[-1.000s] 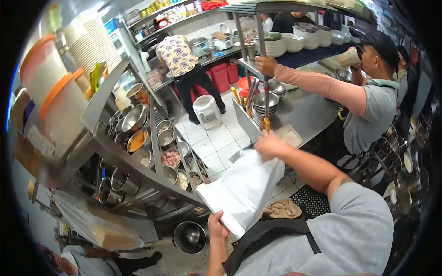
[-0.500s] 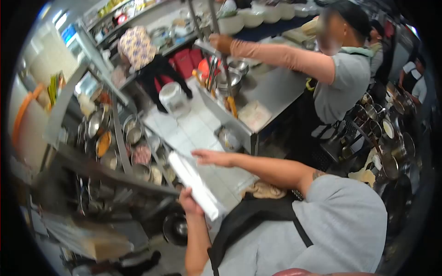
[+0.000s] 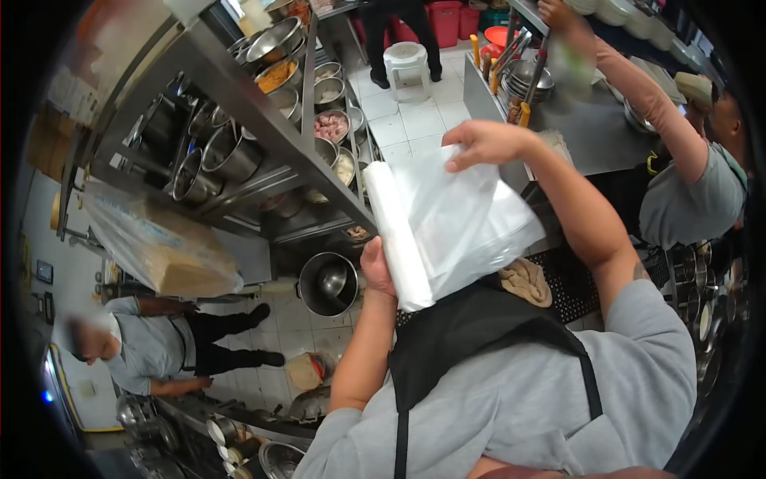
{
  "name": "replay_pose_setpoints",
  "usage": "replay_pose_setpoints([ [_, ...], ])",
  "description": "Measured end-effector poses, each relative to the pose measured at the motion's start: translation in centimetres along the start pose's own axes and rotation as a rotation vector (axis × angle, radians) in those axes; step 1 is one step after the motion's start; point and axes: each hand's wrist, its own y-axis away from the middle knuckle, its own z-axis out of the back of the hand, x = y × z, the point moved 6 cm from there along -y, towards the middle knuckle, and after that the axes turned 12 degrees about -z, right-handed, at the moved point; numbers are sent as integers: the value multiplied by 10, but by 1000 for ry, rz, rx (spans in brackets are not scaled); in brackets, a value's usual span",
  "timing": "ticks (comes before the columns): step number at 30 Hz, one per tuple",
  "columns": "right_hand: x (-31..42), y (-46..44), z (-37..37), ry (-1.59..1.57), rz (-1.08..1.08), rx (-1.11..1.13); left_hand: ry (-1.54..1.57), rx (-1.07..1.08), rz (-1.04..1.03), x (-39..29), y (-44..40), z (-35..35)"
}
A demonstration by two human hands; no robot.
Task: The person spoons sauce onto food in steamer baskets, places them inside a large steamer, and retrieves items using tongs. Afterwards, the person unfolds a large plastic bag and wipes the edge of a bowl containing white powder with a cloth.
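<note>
My left hand (image 3: 377,270) grips a white roll of plastic bags (image 3: 396,239) near its lower end, in front of my black apron. A clear plastic bag (image 3: 471,219) spreads to the right, unrolled from the roll. My right hand (image 3: 488,145) pinches the bag's upper edge between thumb and fingers, above and to the right of the roll. A tan cloth (image 3: 527,282) hangs at my apron, just below the bag.
To the left stands a metal shelf (image 3: 263,132) with several pots and food bowls. A large metal pot (image 3: 327,283) is on the floor. A co-worker (image 3: 694,184) reaches over the steel counter (image 3: 582,132); another person (image 3: 159,343) stands lower left. A white stool (image 3: 407,68) is farther off.
My right hand, stretched out empty beside the roll before, now grips the bag's edge, and the bag is spread out from the roll. My head view has shifted; a person shows at lower left.
</note>
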Motion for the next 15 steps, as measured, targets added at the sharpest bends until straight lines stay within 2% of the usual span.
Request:
replay_pose_setpoints([
  [4,17,14,25,198,-5,-62,-43,-8,-70,0,7,-10],
  [7,37,32,37,300,-44,-121,-31,47,17,6,13,22],
  [12,54,49,57,358,-41,-155,-93,7,2,13,12,27],
  [15,52,55,69,386,-35,-205,-95,65,10,16,11,18],
])
